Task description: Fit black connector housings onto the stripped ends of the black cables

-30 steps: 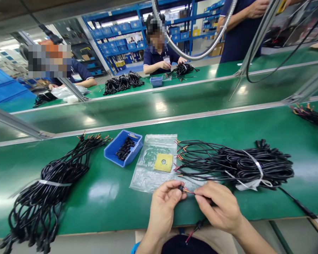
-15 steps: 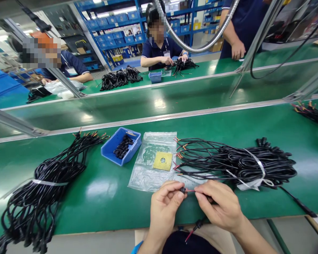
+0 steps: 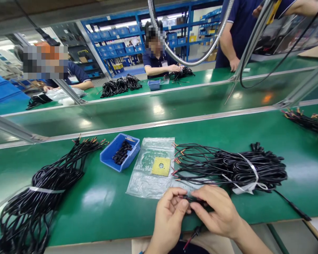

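Observation:
Near the front edge of the bench, my left hand [image 3: 171,213] is closed, pinching a small black part [image 3: 186,197] with a bit of red wire beside it. My right hand [image 3: 217,208] is closed on a black cable that meets this part; the fingers hide most of the joint. Below my hands hangs a black cable end [image 3: 196,232] with red wire sticking out. Just beyond them lie a clear plastic bag [image 3: 140,176] and, on it, a yellow sponge square [image 3: 157,170] with a hole in the middle.
A blue bin [image 3: 110,163] holds several small black parts. Tied black cable bundles lie at the left [image 3: 55,173] and right [image 3: 265,173], another at the far right [image 3: 304,120]. A metal frame [image 3: 16,127] and flexible hose [image 3: 201,61] stand before co-workers across the bench.
My hands have come closer together, and the red wire that stretched between them is now mostly out of sight. The small black part now lies against the cable. The view has shifted slightly.

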Demonstrator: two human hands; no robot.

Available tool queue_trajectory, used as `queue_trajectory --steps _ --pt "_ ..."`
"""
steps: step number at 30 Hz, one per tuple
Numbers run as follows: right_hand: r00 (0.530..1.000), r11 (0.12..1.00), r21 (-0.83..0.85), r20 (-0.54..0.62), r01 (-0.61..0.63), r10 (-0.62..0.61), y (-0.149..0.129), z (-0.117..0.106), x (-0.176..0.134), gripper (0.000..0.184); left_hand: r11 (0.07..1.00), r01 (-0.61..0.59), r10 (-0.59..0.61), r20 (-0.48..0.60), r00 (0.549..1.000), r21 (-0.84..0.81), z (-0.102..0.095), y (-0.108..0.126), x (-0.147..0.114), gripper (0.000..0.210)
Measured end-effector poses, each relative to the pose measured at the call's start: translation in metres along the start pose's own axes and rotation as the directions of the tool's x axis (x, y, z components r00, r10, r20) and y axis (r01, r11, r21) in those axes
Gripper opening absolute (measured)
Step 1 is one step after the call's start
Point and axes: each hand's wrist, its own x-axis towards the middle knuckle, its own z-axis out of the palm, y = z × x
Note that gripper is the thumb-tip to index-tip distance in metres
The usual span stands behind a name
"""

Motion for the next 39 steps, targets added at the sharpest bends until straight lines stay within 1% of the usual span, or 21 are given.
queue_trajectory --steps 2,4,8,11,13,14,17,20,23,25,27,29,30,32,35,39 --pt "1.0 0.999 -0.034 -0.009 -0.004 0.004 0.0 -0.003 0.0 0.01 0.999 0.029 -0.028 0.006 1.0 -0.037 0.004 -0.002 -0.001 0.031" --pt "1.0 0.999 -0.033 -0.013 0.003 -0.003 0.0 -0.006 0.001 0.011 0.998 0.04 -0.039 0.017 0.999 -0.053 0.007 -0.006 -0.002 0.033" --pt "1.0 1.0 -0.002 0.015 0.026 -0.026 0.0 -0.011 0.003 0.013 0.998 0.022 -0.02 0.029 0.999 -0.059 0.009 -0.012 -0.001 0.03" --pt "0.998 1.0 0.019 0.064 0.015 -0.016 0.0 -0.012 0.005 0.013 0.997 -0.08 0.08 0.023 0.997 -0.005 0.006 -0.013 0.0 0.016" --pt "0.996 0.999 0.032 0.092 0.002 -0.005 0.001 -0.012 0.005 0.013 0.981 -0.179 0.178 0.027 0.984 0.074 0.005 -0.011 0.001 0.006" --pt "0.994 0.999 0.038 0.105 -0.004 0.0 0.001 -0.012 0.005 0.013 0.968 -0.224 0.222 0.032 0.975 0.117 0.004 -0.01 0.001 0.004" --pt "0.987 0.998 0.063 0.158 -0.02 0.01 0.002 -0.011 0.003 0.015 0.921 -0.316 0.312 0.055 0.949 0.226 0.004 -0.007 0.0 0.011" --pt "0.982 0.996 0.084 0.19 -0.027 0.01 0.002 -0.012 0.003 0.017 0.884 -0.356 0.345 0.091 0.934 0.303 0.004 -0.004 0.001 0.012" --pt "0.979 0.996 0.092 0.203 -0.018 -0.001 0.002 -0.012 0.003 0.02 0.875 -0.353 0.338 0.106 0.935 0.332 0.005 -0.002 0.002 0.01" --pt "0.981 0.996 0.091 0.194 -0.012 -0.006 0.003 -0.011 0.002 0.019 0.887 -0.325 0.307 0.109 0.946 0.327 0.006 -0.001 0.002 0.007" --pt "0.989 0.998 0.067 0.149 -0.003 -0.007 0.003 -0.01 -0.001 0.015 0.927 -0.253 0.237 0.092 0.967 0.275 0.006 -0.002 0.001 0.004" --pt "0.996 1.0 0.016 0.092 0.006 -0.007 0.003 -0.009 -0.003 0.011 0.971 -0.152 0.147 0.037 0.988 0.183 0.007 -0.003 -0.001 0.002" --pt "0.998 1.0 -0.008 0.07 0.004 -0.003 0.003 -0.008 -0.003 0.012 0.984 -0.109 0.109 0.009 0.994 0.138 0.007 -0.004 -0.002 0.003" --pt "0.999 0.999 -0.03 0.051 -0.013 0.015 0.003 -0.008 -0.003 0.014 0.993 -0.07 0.072 -0.018 0.997 0.091 0.007 -0.006 -0.003 0.005" --pt "0.997 0.999 -0.007 0.071 -0.042 0.042 0.003 -0.009 -0.001 0.013 0.987 -0.1 0.099 0.015 0.995 0.123 0.007 -0.007 -0.004 0.003" --pt "0.992 0.999 0.015 0.116 -0.045 0.043 0.003 -0.011 0.001 0.013 0.97 -0.151 0.144 0.052 0.988 0.19 0.006 -0.007 -0.004 0.004"
